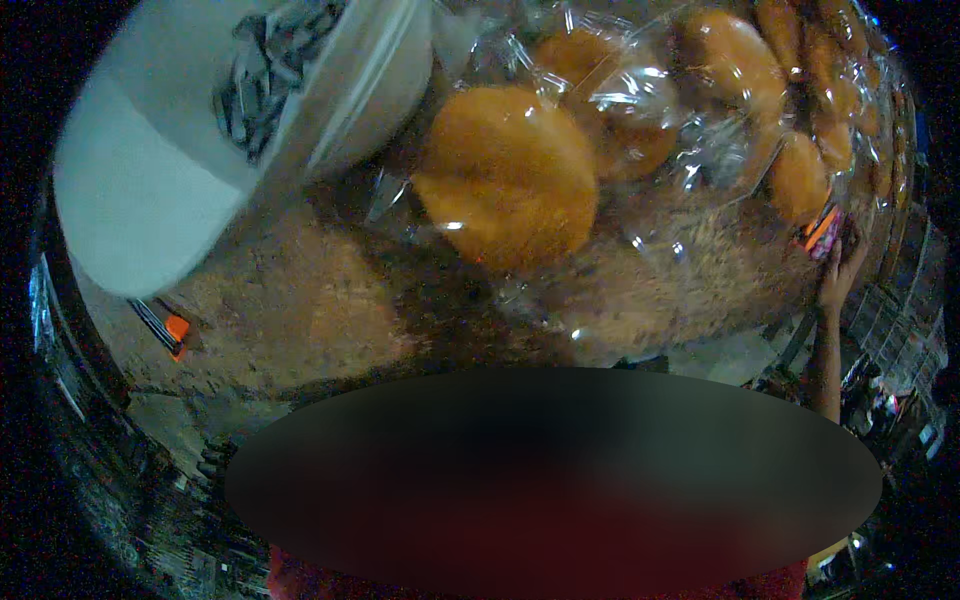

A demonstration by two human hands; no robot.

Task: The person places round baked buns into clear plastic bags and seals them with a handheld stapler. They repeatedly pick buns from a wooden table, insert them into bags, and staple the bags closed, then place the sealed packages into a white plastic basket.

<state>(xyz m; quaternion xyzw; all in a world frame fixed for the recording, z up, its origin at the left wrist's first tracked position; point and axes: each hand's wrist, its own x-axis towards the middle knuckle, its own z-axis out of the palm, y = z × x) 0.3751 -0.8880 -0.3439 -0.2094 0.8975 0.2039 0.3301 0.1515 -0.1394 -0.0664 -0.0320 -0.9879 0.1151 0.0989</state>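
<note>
At the far right my right hand reaches up from the lower edge, its fingers on a small orange and purple striped packet. The fingers are small and blurred, but they appear to grip the packet. Just above it lies an orange-brown rounded piece in clear plastic. My left hand is out of view. Before me, a large round orange-brown disc, apparently in clear wrap, lies on a brown worktop. More such rounded pieces in shiny clear plastic spread towards the back right.
A big white tub or container fills the left, with dark grey crumpled pieces in or on it. Below it, a small orange and black striped item lies near the worktop's left edge. A grey blurred oval covers the lower middle; red clothing shows beneath.
</note>
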